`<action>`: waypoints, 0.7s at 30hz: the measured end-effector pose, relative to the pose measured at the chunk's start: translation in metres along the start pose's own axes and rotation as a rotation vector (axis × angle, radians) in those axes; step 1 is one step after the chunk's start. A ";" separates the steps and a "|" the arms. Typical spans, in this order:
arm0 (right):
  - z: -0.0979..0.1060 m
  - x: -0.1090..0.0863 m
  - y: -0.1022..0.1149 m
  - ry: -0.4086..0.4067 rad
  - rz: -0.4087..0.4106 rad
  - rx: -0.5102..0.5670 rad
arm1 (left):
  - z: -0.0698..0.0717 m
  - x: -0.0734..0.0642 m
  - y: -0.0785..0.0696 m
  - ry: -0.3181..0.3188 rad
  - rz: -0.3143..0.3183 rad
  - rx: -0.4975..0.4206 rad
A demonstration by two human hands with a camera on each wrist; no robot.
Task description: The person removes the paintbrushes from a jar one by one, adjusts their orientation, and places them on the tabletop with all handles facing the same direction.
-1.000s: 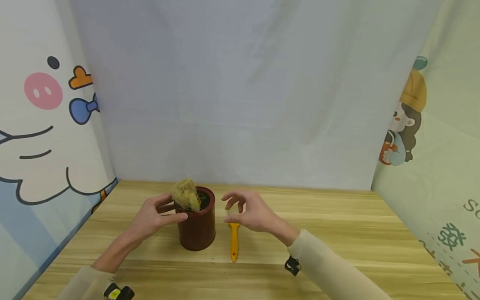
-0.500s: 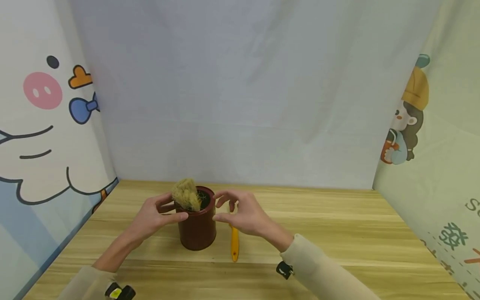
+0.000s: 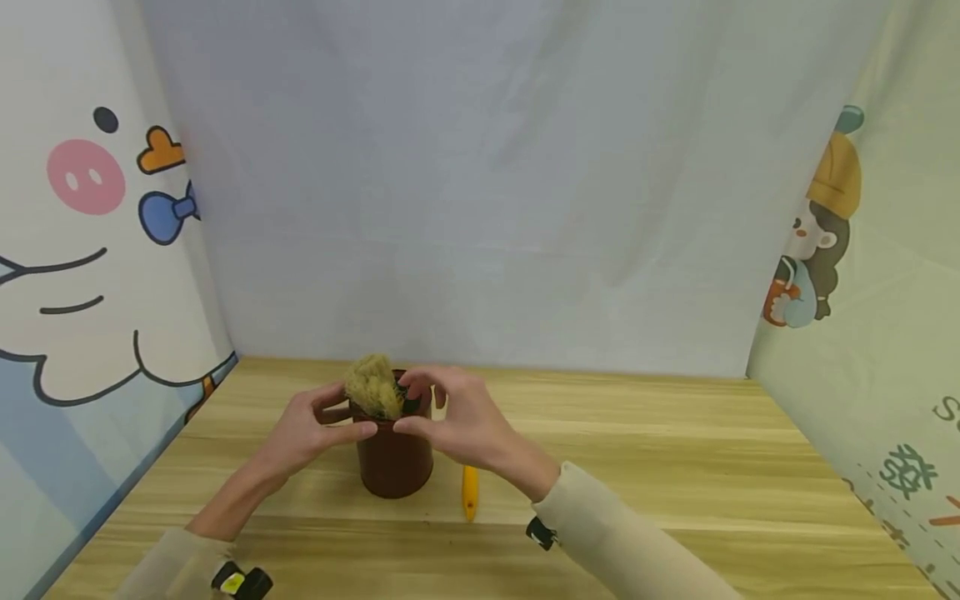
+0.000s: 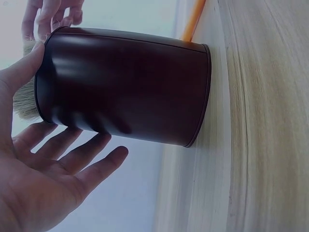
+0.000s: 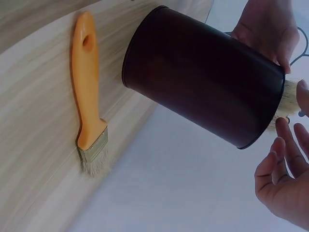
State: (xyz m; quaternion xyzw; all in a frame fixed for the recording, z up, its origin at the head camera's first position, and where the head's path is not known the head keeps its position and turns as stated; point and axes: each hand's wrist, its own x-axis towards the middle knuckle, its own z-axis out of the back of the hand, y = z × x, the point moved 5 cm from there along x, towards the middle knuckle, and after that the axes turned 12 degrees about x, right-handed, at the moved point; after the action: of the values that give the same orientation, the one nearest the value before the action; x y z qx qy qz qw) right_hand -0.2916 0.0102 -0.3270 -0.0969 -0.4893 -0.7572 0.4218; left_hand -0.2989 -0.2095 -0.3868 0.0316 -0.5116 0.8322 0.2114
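One can [image 3: 396, 462] stands upright on the tabletop [image 3: 675, 467], a tuft [image 3: 371, 386] leaning from its mouth. Within the last second the right hand [image 3: 463, 417] has crossed from above the brush [image 5: 87, 92] to the can's mouth, bringing the work to the tuft; its thumb and fingers are parted, nothing visibly gripped. The left hand [image 3: 303, 433], loosely spread, rests at the rim. Tabletop extends farthest rightward; its back edge meets the curtain [image 3: 480, 208] behind the can.

Right fingers [image 5: 291, 151] bend, facing the left fingers [image 4: 91, 152].
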 end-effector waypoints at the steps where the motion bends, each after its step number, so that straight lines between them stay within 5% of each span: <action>1: -0.002 0.002 0.000 0.003 0.002 -0.008 | 0.000 0.000 0.000 0.000 0.003 0.002; 11: -0.014 0.010 -0.004 0.015 -0.053 -0.076 | 0.000 -0.001 -0.001 0.012 0.001 0.001; 21: -0.007 0.016 -0.012 -0.024 -0.102 0.042 | 0.001 -0.001 -0.002 0.008 0.002 0.005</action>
State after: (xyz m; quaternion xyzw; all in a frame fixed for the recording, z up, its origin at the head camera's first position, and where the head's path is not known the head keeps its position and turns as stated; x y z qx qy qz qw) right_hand -0.3081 -0.0020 -0.3296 -0.0720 -0.5142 -0.7661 0.3787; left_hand -0.2972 -0.2097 -0.3852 0.0285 -0.5086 0.8339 0.2124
